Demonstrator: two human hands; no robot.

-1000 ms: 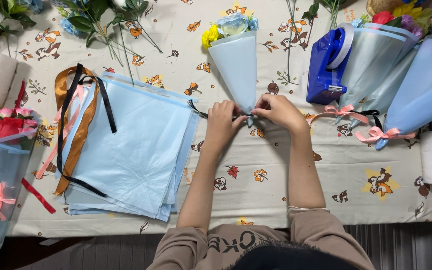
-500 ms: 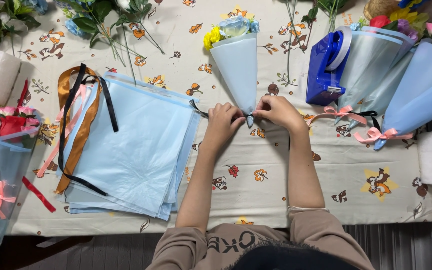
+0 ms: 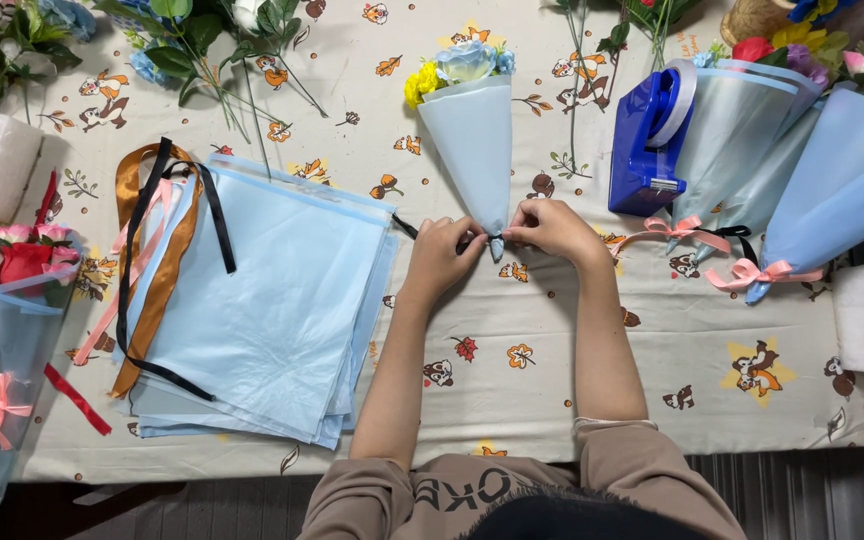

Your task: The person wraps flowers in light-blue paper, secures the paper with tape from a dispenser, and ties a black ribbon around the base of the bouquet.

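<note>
I watched from above a long table under a cream cloth printed with small squirrels and leaves (image 3: 552, 400), and the biggest thing on it was the stack of pale blue wrapping sheets (image 3: 272, 310) to the left, with brown, pink and black ribbons (image 3: 152, 260) trailing over its near corner. At the far right lay finished pale blue cone bouquets tied with pink bows (image 3: 832, 190), and beside them stood a blue block-shaped tape dispenser (image 3: 647, 140). The pale blue paper cone holding a blue and a yellow flower (image 3: 472, 140) lay in the middle, its long axis running away from me, the flowers far and the tip near. My left hand (image 3: 442, 255) and right hand (image 3: 552, 228) met at that tip, both equally close, fingers pinched shut on a thin black ribbon (image 3: 492, 238) wound around it, one end trailing left.
</note>
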